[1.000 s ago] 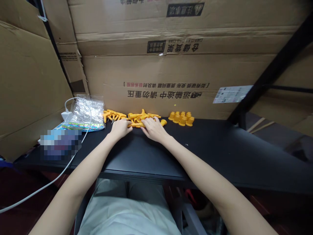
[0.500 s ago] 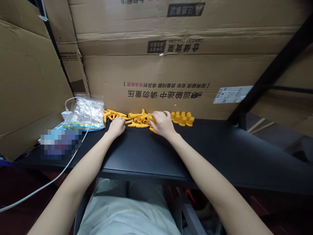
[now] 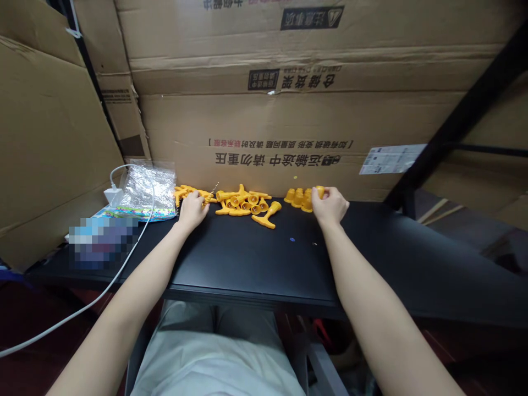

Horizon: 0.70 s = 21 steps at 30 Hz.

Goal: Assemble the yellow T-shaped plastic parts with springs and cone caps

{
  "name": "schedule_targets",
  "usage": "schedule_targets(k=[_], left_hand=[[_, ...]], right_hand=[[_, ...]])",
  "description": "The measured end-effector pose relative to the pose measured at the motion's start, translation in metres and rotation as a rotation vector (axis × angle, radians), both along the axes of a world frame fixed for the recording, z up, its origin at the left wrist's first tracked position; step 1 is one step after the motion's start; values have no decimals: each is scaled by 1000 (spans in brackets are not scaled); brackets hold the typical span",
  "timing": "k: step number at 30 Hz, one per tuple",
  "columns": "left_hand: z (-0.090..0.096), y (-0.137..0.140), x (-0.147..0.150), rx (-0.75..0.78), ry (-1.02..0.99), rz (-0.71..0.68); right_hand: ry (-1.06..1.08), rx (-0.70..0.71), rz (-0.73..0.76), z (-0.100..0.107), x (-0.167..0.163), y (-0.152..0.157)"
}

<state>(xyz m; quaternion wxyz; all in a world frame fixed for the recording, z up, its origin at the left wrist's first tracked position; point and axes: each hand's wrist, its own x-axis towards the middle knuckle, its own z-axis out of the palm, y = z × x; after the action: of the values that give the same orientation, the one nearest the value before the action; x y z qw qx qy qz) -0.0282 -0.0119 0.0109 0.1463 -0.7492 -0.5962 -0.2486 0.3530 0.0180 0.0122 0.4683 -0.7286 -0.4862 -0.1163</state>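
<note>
My left hand (image 3: 193, 211) has its fingers curled round a small yellow plastic piece, mostly hidden by them; a short chain (image 3: 215, 187) rises just beyond the fingertips. Yellow branching pieces (image 3: 185, 191) lie behind this hand. My right hand (image 3: 332, 205) pinches a yellow cup-shaped piece (image 3: 320, 191) at the right end of a cluster of upright yellow cup-shaped pieces (image 3: 297, 198). Between the hands lies a heap of yellow pieces (image 3: 239, 201) with flared, hollow ends. A single T-shaped yellow piece (image 3: 268, 216) lies apart in front of the heap.
Cardboard walls (image 3: 247, 121) close off the back and left of the black table (image 3: 247, 258). At left are a clear plastic bag (image 3: 146, 184), a white cable (image 3: 132, 253) and a blurred patch. A small blue disc (image 3: 292, 240) lies on the table. A black post (image 3: 454, 110) slants at right.
My right hand has moved right from the heap to the upright cup-shaped pieces, uncovering the T-shaped piece. My left hand has shifted slightly left, and the chain now shows above its fingers.
</note>
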Motion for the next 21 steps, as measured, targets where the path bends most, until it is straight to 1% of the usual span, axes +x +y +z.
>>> schedule_targets(k=[3, 6, 9, 11, 17, 20, 21], left_hand=[[-1, 0, 1, 19, -78, 19], [-3, 1, 2, -20, -189, 24], [-3, 0, 3, -74, -254, 48], [-2, -1, 4, -91, -280, 64], [-1, -2, 5, -86, -351, 69], [-5, 1, 4, -36, -347, 31], [-6, 3, 3, -13, -342, 13]], right_hand=[[142, -55, -103, -12, 16, 1], [260, -179, -170, -21, 25, 2], [320, -312, -166, -26, 28, 5], [317, -362, -146, -27, 28, 6], [287, -400, -143, -28, 26, 9], [275, -427, -169, -29, 27, 10], [248, -413, -151, -30, 27, 11]])
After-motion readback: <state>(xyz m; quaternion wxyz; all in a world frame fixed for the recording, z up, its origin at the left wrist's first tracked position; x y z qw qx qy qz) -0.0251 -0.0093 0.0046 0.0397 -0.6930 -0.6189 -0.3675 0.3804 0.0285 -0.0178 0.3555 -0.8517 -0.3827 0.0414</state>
